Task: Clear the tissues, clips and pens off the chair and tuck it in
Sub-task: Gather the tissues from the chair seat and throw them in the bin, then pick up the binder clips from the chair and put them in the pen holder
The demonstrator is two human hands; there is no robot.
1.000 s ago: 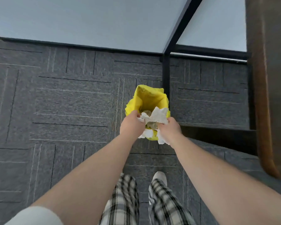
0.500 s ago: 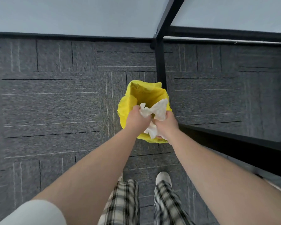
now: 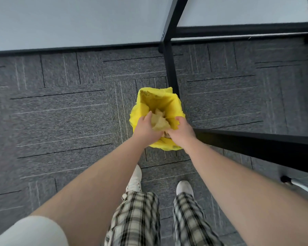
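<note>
The crumpled tissues (image 3: 159,121) sit inside the yellow-lined bin (image 3: 156,102) on the grey carpet (image 3: 60,118); my left hand (image 3: 147,129) and right hand (image 3: 180,133) hover above it, fingers spread apart; a black desk leg (image 3: 170,68) stands just behind.

This looks like an office. The floor (image 3: 60,121) is laid in grey carpet tiles with a ribbed line pattern turned a different way from tile to tile (the hard-wearing kind common in workplaces). A plain pale wall (image 3: 69,20) meets it at a dark skirting strip (image 3: 69,48). On the right stands a black metal frame (image 3: 171,71) of square tube, seemingly the leg and rails of a bench. Beside that leg sits a small bin with a yellow liner (image 3: 160,102).
</note>
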